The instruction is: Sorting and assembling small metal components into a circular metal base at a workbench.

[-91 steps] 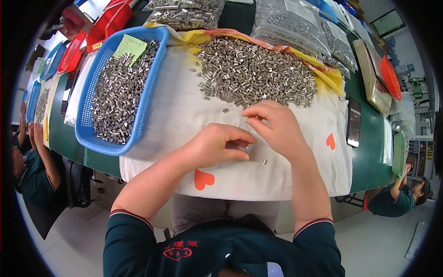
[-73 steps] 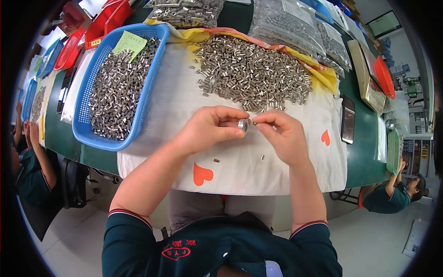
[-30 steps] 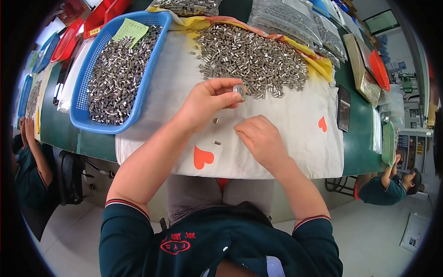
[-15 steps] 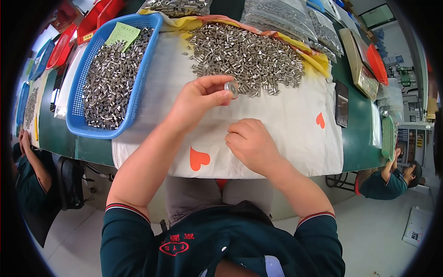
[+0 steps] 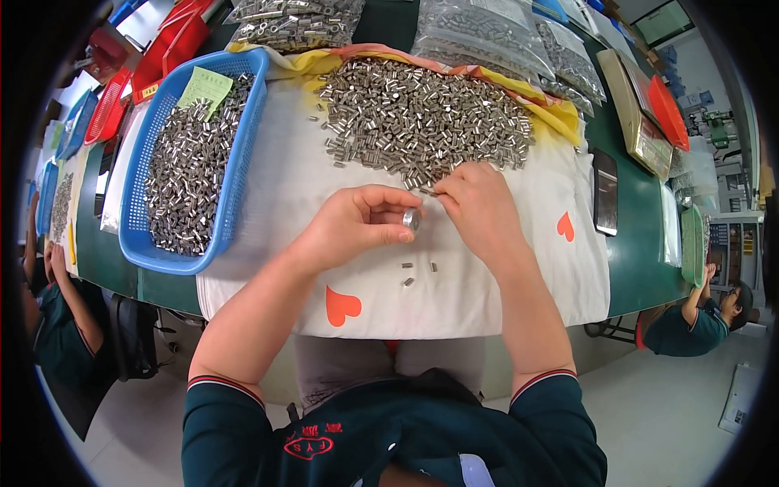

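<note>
My left hand is closed, with a round, ring-like metal disc held between thumb and fingers. At the front edge of a pile of small metal cylinders, my right hand has its thumb and fingers pinched together. A cylinder or two lies right at those fingertips; what is inside the pinch is too small to make out. Three loose cylinders rest on the white cloth, nearer to me than the disc. The pile sits on the same cloth, against its yellow and pink edge.
A blue basket of similar cylinders with a green paper slip stands at left. Plastic bags of metal parts lie behind the pile. On the right are a phone and a red tray. Other people sit at both sides.
My right hand has moved away from me to the pile's edge, uncovering the three loose cylinders. My left hand, still holding the disc, has come lower and closer to me.
</note>
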The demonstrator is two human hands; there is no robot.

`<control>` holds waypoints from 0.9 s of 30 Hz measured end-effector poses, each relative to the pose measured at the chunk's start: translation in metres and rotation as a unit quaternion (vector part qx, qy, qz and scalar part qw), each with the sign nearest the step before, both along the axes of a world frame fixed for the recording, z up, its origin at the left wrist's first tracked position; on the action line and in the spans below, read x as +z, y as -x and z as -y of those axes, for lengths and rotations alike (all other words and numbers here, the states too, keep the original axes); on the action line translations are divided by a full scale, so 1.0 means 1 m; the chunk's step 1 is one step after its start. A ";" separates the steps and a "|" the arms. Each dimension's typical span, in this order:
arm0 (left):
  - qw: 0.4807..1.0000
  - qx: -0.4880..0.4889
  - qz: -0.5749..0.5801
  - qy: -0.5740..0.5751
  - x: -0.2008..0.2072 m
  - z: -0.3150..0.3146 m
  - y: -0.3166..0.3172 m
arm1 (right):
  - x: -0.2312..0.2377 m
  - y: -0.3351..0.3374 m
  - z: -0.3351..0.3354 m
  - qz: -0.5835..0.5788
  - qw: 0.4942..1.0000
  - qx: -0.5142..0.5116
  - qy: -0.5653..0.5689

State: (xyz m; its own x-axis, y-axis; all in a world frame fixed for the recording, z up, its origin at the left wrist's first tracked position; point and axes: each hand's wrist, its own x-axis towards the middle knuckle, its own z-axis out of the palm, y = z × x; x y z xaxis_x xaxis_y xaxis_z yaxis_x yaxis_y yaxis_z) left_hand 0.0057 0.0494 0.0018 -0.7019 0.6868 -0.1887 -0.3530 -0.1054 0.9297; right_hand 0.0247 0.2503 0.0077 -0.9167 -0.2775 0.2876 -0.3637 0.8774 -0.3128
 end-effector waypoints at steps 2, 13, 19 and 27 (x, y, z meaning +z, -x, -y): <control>1.000 0.008 0.007 -0.001 -0.001 0.000 0.000 | -0.001 0.000 0.002 -0.019 1.000 0.015 0.011; 1.000 0.020 0.002 -0.012 -0.003 0.001 0.002 | -0.001 -0.001 0.005 -0.040 0.998 -0.007 0.053; 0.998 0.065 0.011 -0.011 -0.003 0.001 0.002 | 0.014 -0.011 0.010 0.201 0.893 0.026 0.401; 0.997 0.064 -0.017 0.049 -0.005 0.001 0.000 | 0.017 -0.015 0.018 0.155 0.924 0.049 0.346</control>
State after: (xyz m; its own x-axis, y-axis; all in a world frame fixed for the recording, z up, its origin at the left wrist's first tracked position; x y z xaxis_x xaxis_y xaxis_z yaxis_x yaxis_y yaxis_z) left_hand 0.0053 0.0486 -0.0036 -0.7904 0.5698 -0.2252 -0.3102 -0.0552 0.9491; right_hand 0.0396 0.2327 0.0248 -0.9652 -0.2111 0.1544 -0.2289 0.3961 -0.8892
